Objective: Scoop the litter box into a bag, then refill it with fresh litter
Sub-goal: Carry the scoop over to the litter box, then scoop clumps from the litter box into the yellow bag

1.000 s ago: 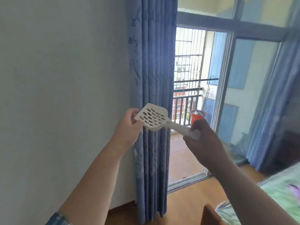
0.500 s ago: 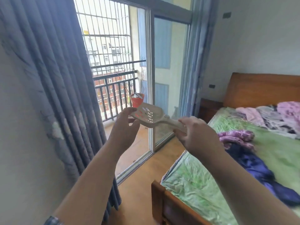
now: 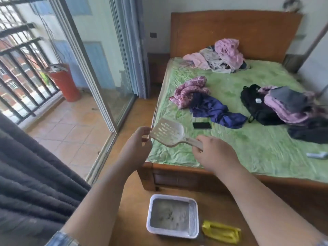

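Note:
I hold a white slotted litter scoop (image 3: 167, 133) up in front of me. My right hand (image 3: 213, 151) grips its handle. My left hand (image 3: 137, 144) pinches the front edge of the scoop's blade. Below on the wooden floor sits a white litter box (image 3: 193, 231) filled with grey litter. A folded yellow bag (image 3: 221, 231) lies on the floor just right of the box.
A wooden bed (image 3: 177, 176) with a green sheet, heaps of clothes and a black phone (image 3: 202, 125) stands behind the box. A dark curtain (image 3: 32, 183) hangs at the left. A glass sliding door (image 3: 99, 71) leads to a tiled balcony with a red pot (image 3: 66, 84).
My view has swung right and down from the curtain and window to the bed and floor, bringing the litter box and yellow bag into sight. Both hands keep their hold on the scoop.

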### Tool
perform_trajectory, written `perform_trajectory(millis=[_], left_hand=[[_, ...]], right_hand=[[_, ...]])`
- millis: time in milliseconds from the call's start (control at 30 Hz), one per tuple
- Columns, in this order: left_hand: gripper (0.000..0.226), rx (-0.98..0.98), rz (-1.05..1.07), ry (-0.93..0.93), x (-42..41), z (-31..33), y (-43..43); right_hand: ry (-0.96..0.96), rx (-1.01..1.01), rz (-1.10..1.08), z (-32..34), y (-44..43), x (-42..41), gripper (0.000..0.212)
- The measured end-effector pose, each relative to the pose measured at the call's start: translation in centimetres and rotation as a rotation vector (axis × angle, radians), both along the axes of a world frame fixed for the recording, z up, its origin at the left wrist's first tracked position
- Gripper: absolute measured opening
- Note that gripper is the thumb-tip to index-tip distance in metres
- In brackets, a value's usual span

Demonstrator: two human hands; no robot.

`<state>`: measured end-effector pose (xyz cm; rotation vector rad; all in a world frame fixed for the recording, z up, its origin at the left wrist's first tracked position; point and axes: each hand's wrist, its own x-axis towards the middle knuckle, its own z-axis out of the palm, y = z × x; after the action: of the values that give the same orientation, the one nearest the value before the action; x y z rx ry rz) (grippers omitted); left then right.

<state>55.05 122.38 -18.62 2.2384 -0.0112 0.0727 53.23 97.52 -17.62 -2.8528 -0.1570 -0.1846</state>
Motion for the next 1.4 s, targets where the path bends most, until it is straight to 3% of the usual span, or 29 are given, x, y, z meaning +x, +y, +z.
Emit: perform_trajectory(millis=[167, 400, 733, 900, 1100, 1200, 1400], left_hand=[[0.049, 0.176, -0.131, 0.222, -1.2, -9.9, 1.9], [0.051, 0.319, -0.149, 0.549, -4.6, -25.7, 2.9], [0.054, 0.358, -0.043, 0.770, -6.9, -57.8, 1.9], [0.052, 0.440, -0.097, 0.782, -4.8, -69.8, 2.8], [0.044, 0.599, -0.246, 0.802, 1.2, -78.6, 3.5], [0.051, 0.595, -0.279, 0.804, 3.2, -81.5, 3.0], [0.058, 0.570, -0.281, 0.925, 4.2, -82.4, 3.4]], right_hand=[[0.250, 0.034, -0.144, -9.5, 1.0, -3.1, 0.023], [0.538, 0.021, -0.203, -24.5, 1.6, -5.5, 0.016], [0.765, -0.014, -0.254, -59.5, 1.3, -5.3, 0.018], [0.878, -0.139, -0.128, -73.1, 1.2, -1.4, 0.014], [0.907, -0.439, 0.067, -83.0, 2.0, 3.1, 0.007], [0.851, -0.555, 0.169, -86.0, 3.4, 3.9, 0.008], [0.808, -0.640, 0.241, -88.0, 5.8, 3.8, 0.014]])
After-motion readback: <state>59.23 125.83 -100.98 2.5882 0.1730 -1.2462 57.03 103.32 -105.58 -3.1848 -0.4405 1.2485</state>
